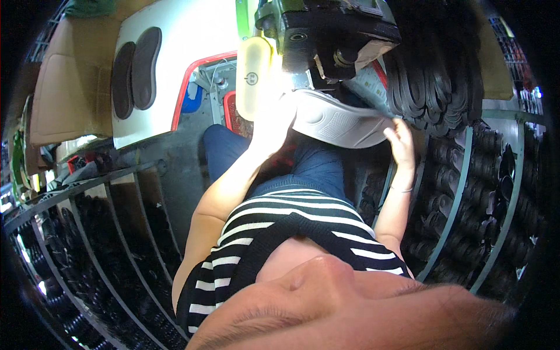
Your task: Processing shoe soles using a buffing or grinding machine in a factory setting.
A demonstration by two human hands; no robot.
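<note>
Your black-and-white striped shirt point(291, 233) fills the foreground as you sit over blue-jeaned knees, both arms reaching up to a pale grey moulded shoe sole point(335, 121) held under the head of a black bench machine point(326, 32). Your right hand point(401, 140) pinches the sole's right end, fingers curled over its edge; your left hand point(274, 116) sits at the sole's left end in hard glare beside a cream-coloured oblong lamp housing point(254, 79), and whether it grips or merely steadies cannot be told. The sole lies tilted, its left part touching or just under the machine — the contact point is washed out. Racks of black rubber soles point(431, 76) stand on both sides, and two dark insoles point(135, 71) lie on a white table. The risk, as it looks: with the left fingers so near the working head — and blinded by glare — a slip of the sole could draw them in.
</note>
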